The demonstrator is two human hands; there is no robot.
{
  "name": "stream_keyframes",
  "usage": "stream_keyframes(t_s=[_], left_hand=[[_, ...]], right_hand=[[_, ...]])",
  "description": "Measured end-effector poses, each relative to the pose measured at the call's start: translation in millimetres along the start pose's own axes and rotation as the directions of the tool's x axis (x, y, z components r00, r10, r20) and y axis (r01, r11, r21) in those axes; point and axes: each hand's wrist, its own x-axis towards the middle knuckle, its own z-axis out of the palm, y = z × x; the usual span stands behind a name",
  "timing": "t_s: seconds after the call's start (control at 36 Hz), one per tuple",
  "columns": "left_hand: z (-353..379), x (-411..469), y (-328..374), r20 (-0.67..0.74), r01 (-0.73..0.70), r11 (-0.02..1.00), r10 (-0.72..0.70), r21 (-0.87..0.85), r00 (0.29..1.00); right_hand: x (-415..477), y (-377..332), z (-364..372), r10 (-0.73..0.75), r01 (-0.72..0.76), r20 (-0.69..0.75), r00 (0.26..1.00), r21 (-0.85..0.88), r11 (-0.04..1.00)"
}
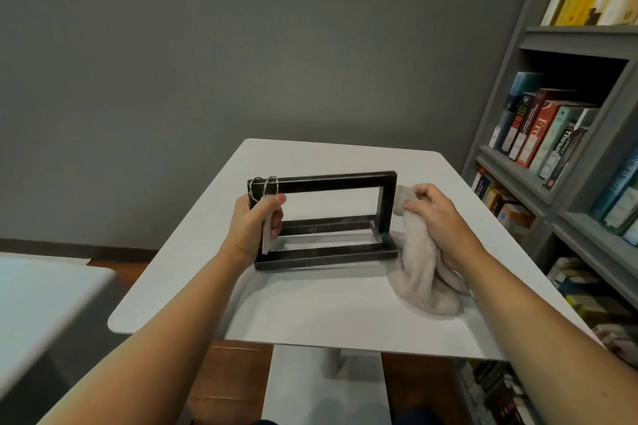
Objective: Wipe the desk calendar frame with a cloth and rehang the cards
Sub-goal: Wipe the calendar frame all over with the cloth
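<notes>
Black metal, the calendar frame (331, 181) stands upright on a white table (310, 314), its long axis running left to right between the hands. The left hand (257, 228) curls round the left post, pinning the cards (266, 240) below their rings (264, 188). The right hand (438, 221), nearer the right post, bunches a beige cloth (419, 259) against it. The cards' faces are hidden.

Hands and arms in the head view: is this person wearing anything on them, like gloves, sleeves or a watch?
Nothing shows. The left hand and right hand are bare, with no gloves, finger rings or watch. The left forearm and right forearm are uncovered down to the picture's lower edge; no sleeve is in view.
</notes>
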Motion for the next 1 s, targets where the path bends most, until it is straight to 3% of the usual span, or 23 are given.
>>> stream_keyframes(t_s=[0.11,0.28,0.47,0.67,0.78,0.94,1.0], left_hand=[[6.8,3.7,13.8,-0.048,-0.026,0.986,0.018,-0.167,0.999],[31.2,7.5,34.2,-0.092,-0.097,0.979,0.082,-0.177,0.992],[58.6,2.0,38.9,-0.046,-0.077,0.951,0.066,-0.299,0.997],[62.7,2.1,48.5,0.032,-0.057,0.957,0.069,-0.285,0.997],[61.5,-0.4,48.7,0.048,-0.035,0.954,0.051,-0.298,0.998],[58.4,-1.2,55.4,0.093,0.02,0.922,0.017,-0.386,0.996],[61.0,-1.6,56.3,0.1,0.041,0.905,0.002,-0.423,0.995]], right_hand=[[-4.5,11.9,2.0,0.064,-0.057,-0.124,0.99,0.059,0.997],[-21.2,11.2,36.3,0.003,0.012,-0.072,0.997,0.212,0.977],[-16.8,-14.3,76.2,-0.076,0.246,-0.365,0.928,0.448,0.859],[-18.8,-10.0,106.3,-0.175,0.246,-0.189,0.966,0.47,0.848],[-20.6,-12.4,103.7,-0.178,0.242,-0.176,0.968,0.475,0.846],[-16.4,-30.3,84.0,-0.113,0.295,-0.327,0.938,0.587,0.754],[-15.2,-33.0,87.2,-0.082,0.297,-0.371,0.925,0.571,0.766]])
